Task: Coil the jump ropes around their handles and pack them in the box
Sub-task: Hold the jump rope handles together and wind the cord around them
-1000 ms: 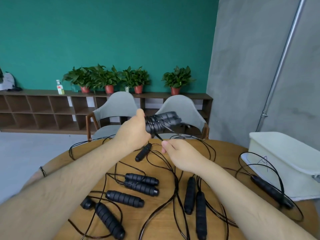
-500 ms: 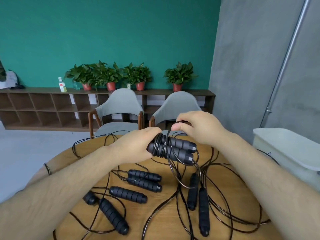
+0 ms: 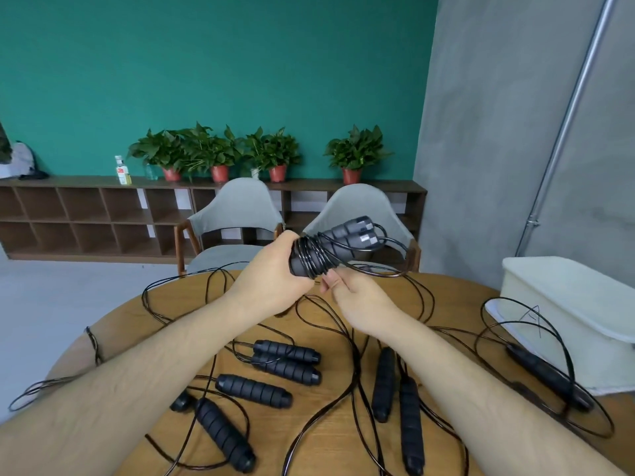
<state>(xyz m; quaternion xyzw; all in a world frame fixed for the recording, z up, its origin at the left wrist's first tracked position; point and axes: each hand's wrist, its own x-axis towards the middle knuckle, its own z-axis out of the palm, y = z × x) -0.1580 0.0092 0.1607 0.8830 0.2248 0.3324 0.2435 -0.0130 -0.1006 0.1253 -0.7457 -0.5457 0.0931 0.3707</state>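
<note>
My left hand (image 3: 271,280) grips a pair of black jump-rope handles (image 3: 338,240) held together above the round wooden table (image 3: 330,438), with several turns of black rope wound round them. My right hand (image 3: 357,297) is just below the bundle and pinches the loose rope, which loops out to the right. More black handles (image 3: 254,389) and tangled ropes lie loose on the table. The white box (image 3: 563,307) stands at the table's right edge with one handle (image 3: 546,376) lying against it.
Two grey chairs (image 3: 237,214) stand behind the table. A low wooden shelf (image 3: 86,214) with potted plants (image 3: 220,156) runs along the green wall. Ropes hang over the table's left edge (image 3: 51,386). A metal pipe (image 3: 563,128) climbs the grey wall.
My right hand has come from above the bundle down under it, carrying the rope round the handles. The bundle now tilts up to the right, and the camera has turned so the white box shows more.
</note>
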